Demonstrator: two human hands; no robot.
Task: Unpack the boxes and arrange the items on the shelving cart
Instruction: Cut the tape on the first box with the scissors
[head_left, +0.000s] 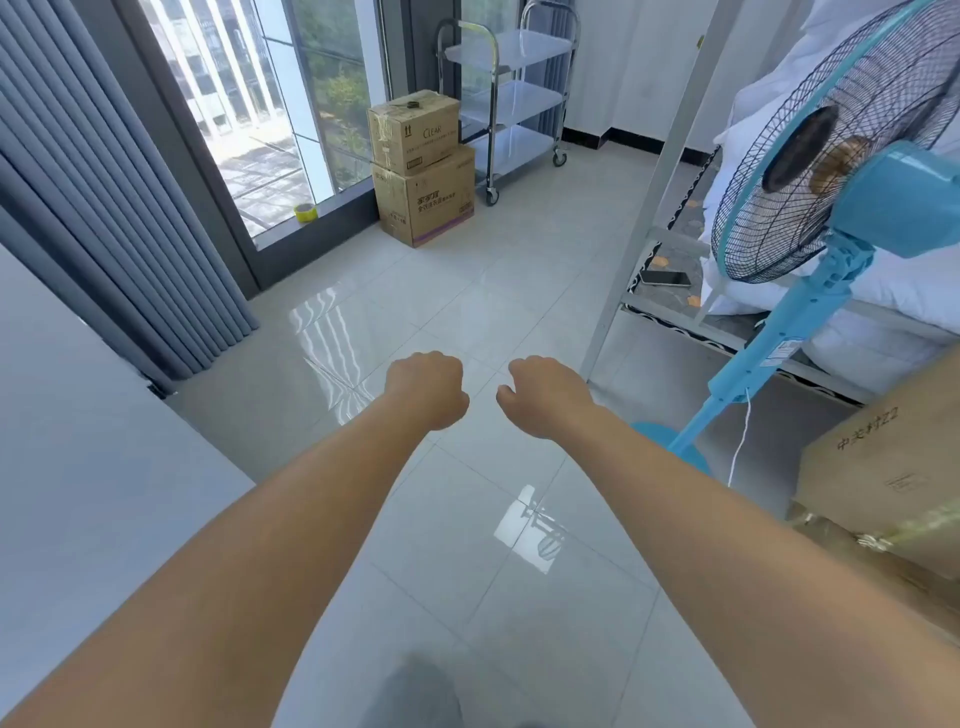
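The small dark thing (414, 104) atop the upper carton (414, 132) is too tiny to name. The shelving cart (511, 101) loses its top at the edge, and the brown carton (883, 478) runs off right.

Two bare forearms were in frame, no sleeves visible anywhere up to the frame edge. Left hand (428, 392) and right hand (545, 397) were bare too: no gloves, no rings, no watch or wristband on either wrist. No markings or tape on the arms. At bottom centre a blurred dark grey patch showed, possibly clothing, too unclear to tell.
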